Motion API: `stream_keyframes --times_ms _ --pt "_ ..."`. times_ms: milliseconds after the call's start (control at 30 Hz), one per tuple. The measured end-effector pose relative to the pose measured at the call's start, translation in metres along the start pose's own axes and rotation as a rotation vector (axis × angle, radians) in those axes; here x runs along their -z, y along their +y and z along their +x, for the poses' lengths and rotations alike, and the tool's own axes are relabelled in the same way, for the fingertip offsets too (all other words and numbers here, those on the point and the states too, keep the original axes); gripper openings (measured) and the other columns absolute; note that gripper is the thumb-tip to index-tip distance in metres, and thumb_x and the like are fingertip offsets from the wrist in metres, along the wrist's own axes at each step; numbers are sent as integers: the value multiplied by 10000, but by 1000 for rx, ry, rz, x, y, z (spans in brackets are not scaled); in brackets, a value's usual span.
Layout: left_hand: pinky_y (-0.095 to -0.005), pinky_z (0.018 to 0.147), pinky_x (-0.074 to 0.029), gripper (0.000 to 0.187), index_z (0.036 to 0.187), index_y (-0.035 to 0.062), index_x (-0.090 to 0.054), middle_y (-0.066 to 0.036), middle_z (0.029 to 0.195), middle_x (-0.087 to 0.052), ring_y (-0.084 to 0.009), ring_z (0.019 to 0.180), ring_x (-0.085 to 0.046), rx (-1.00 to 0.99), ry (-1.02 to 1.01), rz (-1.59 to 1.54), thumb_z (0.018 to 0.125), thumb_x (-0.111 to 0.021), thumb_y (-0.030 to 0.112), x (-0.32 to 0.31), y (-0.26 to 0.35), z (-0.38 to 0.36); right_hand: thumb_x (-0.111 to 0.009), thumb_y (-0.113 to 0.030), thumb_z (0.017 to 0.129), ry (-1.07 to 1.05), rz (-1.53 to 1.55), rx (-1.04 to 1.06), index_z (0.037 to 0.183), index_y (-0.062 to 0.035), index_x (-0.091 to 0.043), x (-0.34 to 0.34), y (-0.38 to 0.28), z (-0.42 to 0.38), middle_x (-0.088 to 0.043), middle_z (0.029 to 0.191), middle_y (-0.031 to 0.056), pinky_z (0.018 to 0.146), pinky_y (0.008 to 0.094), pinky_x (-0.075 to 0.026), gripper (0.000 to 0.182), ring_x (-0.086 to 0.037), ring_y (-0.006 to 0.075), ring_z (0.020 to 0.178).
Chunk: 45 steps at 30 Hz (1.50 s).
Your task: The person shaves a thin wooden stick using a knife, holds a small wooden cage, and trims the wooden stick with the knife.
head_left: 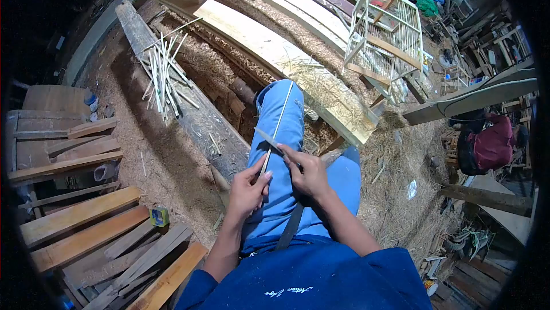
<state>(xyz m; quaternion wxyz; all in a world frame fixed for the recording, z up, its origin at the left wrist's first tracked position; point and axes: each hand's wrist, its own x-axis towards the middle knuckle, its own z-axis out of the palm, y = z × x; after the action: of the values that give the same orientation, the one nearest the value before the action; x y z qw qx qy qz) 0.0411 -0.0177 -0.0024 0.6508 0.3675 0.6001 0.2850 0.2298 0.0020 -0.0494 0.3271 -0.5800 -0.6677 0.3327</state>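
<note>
My left hand (pixel 246 193) pinches a thin, pale wooden strip (pixel 282 112) that lies lengthwise along my thigh and points away from me. My right hand (pixel 307 171) is closed around a knife (pixel 266 137), its blade crossing the strip just ahead of my left fingers. A dark, long handle-like piece (pixel 291 227) runs from beneath my right hand back toward my waist. Beyond my left hand, a loose bundle of similar strips (pixel 166 78) rests on a weathered plank (pixel 215 129).
Long, light boards (pixel 246 29) covered partly in shavings stretch ahead. A slatted wooden cage (pixel 395 38) stands at the upper right. Cut planks (pixel 86 215) and a yellow tape measure (pixel 159 216) lie at left. Another person in a red top (pixel 491 142) is at right.
</note>
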Motion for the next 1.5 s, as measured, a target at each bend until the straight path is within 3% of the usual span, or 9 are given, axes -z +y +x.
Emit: stream_keyframes --times_ms 33,300,367,667,900,1033,1167,1333,1500 --pt "-223 356 -330 440 1436 117 -535 33 598 -537 -38 396 -414 -1 -7 2 1005 -604 174 -1 0 4 -639 -97 914 -55 -3 -8 1278 -169 -668 2 -2 -2 -718 978 200 736 407 -552 372 -709 356 857" --pt "-224 368 -313 376 1394 132 -586 52 564 -486 -31 412 -375 29 17 8 1022 -565 178 6 -4 -2 -639 -108 908 -34 -51 -1 1252 -174 -687 3 -5 -3 -717 886 172 677 409 -546 354 -696 340 752" --pt "-221 372 -309 375 1397 134 -584 53 565 -480 -29 420 -370 45 12 2 1025 -558 177 12 -9 -12 -644 -175 911 26 -90 28 1266 -256 -678 -1 -2 -1 -664 748 138 605 458 -512 366 -658 335 666" --pt "-214 426 -320 377 1400 81 -570 46 604 -499 -34 471 -398 180 4 -36 1025 -552 118 54 -34 -100 -634 -187 926 85 -93 -41 1285 -283 -663 -6 11 13 -658 751 138 624 463 -509 372 -658 338 688" --pt "-222 504 -352 392 1400 47 -562 35 663 -521 -49 547 -454 84 7 -37 1010 -571 88 71 -61 -130 -638 -166 923 173 -130 -62 1296 -285 -654 -7 11 25 -670 769 149 631 454 -516 391 -664 345 690" --pt "-216 474 -352 370 1385 40 -576 29 617 -510 -47 501 -433 20 73 -73 1021 -546 105 46 -49 -95 -638 -157 920 198 18 67 1296 -262 -657 -2 8 32 -705 843 159 657 440 -532 390 -686 334 727" --pt "-215 402 -329 378 1382 41 -577 15 613 -540 -50 440 -426 36 37 -78 1023 -546 155 18 -22 -34 -647 -79 902 17 1 42 1263 -189 -685 0 -5 16 -720 940 194 705 397 -552 380 -715 335 820" --pt "-211 348 -306 388 1375 42 -579 9 593 -549 -43 394 -407 30 48 -56 1012 -583 179 1 6 18 -662 -86 877 -91 -80 53 1305 -225 -656 7 -10 2 -702 856 176 660 416 -538 450 -687 335 742" --pt "-217 363 -296 344 1316 51 -637 27 571 -540 -31 406 -396 29 55 -51 994 -619 173 0 1 26 -654 -161 903 3 -49 42 1311 -280 -646 -3 3 0 -668 767 126 620 444 -517 425 -661 325 689"
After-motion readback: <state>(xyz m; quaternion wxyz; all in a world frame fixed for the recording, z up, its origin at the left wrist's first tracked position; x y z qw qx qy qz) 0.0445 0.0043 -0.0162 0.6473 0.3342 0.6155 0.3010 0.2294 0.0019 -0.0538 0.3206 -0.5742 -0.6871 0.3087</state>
